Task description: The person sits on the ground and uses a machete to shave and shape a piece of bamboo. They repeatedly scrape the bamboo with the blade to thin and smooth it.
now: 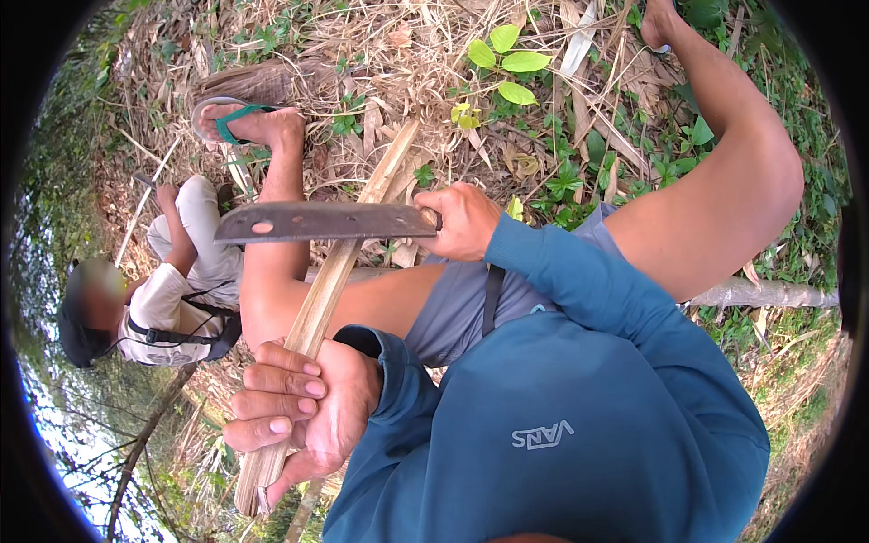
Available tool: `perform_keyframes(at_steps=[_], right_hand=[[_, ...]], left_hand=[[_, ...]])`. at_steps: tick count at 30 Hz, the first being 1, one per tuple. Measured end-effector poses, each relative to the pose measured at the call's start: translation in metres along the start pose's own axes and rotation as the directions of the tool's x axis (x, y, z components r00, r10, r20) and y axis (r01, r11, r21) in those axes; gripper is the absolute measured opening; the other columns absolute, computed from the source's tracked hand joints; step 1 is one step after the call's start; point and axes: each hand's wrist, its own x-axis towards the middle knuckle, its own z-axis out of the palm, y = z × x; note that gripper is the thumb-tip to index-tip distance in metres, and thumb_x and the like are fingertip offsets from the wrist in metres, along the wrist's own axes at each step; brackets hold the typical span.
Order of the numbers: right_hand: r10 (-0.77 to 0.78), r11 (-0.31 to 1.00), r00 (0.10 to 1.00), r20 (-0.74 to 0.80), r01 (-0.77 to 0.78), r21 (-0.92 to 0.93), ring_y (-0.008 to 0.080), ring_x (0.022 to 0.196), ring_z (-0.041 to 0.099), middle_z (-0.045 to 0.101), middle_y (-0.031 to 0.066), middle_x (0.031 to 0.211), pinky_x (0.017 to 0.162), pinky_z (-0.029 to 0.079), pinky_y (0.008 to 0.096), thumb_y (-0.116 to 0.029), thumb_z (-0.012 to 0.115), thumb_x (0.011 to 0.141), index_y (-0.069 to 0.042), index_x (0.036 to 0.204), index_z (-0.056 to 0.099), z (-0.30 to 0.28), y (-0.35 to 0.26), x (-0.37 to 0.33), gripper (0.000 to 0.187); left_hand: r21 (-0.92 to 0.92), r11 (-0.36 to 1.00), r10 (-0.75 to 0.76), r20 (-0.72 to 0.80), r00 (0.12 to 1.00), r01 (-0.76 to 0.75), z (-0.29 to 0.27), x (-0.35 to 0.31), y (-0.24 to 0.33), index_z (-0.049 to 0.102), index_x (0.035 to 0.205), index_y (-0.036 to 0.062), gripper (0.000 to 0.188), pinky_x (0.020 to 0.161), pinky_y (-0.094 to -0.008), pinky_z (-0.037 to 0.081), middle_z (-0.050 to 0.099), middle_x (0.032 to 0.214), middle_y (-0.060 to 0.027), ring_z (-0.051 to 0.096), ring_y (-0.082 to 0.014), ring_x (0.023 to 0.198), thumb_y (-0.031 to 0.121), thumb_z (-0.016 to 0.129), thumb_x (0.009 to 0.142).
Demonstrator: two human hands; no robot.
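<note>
A long split strip of pale wood (319, 303) slants over my bare left leg, from the leafy ground toward the lower left. Near its lower end my left hand (303, 407) is closed around it, fingers wrapped over the top. My right hand (462, 222) grips the short handle of a machete (317, 222). Its wide dark blade has a hole near the squared end and lies crosswise over the middle of the strip. Whether the edge touches the wood cannot be made out. Most of the handle is hidden in my right fist.
To the left sits another person (172, 308) in a light shirt and dark cap, a hand on a thin stick (145, 213). My foot in a green-strapped sandal (240, 122) rests beyond the blade. Dry leaves, a green seedling (507, 63) and a pale log (760, 294) lie around.
</note>
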Motion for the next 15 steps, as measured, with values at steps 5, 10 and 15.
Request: perform_keyframes(at_steps=[5,10,15], right_hand=[[0.228,0.974,0.974,-0.015,-0.228,0.002,0.0374,0.058,0.061,0.058,0.0181,0.057,0.061,0.049,0.0462,-0.032,0.065,0.073,-0.004,0.078,0.067,0.001,0.023,0.015,0.029],[-0.125,0.991,0.992,0.026,0.126,-0.052,0.0381,0.059,0.059,0.056,0.0188,0.057,0.057,0.046,0.0449,-0.028,0.070,0.071,-0.004,0.077,0.064,-0.005,-0.028,-0.013,0.026],[0.071,0.997,0.997,0.007,-0.070,-0.039,0.0369,0.057,0.059,0.057,0.0175,0.058,0.055,0.047,0.0433,-0.027,0.069,0.071,-0.006,0.078,0.065,0.001,-0.004,0.001,0.022]], left_hand=[[-0.061,0.997,-0.036,0.010,0.999,0.036,-0.009,0.011,-0.004,0.034,0.070,0.0111,0.059,0.038,-0.0232,0.020,0.023,0.052,0.0022,0.020,-0.0086,0.040,0.065,0.042,0.092],[-0.075,0.994,-0.071,0.037,0.997,0.074,-0.022,0.025,0.009,0.036,0.071,0.0109,0.059,0.041,-0.0243,0.023,0.027,0.055,0.0010,0.025,-0.0102,0.045,0.066,0.042,0.091],[0.040,0.994,-0.104,-0.050,0.993,0.106,-0.029,0.025,-0.004,0.036,0.071,0.0100,0.060,0.040,-0.0244,0.022,0.027,0.055,0.0007,0.025,-0.0106,0.044,0.067,0.039,0.092]])
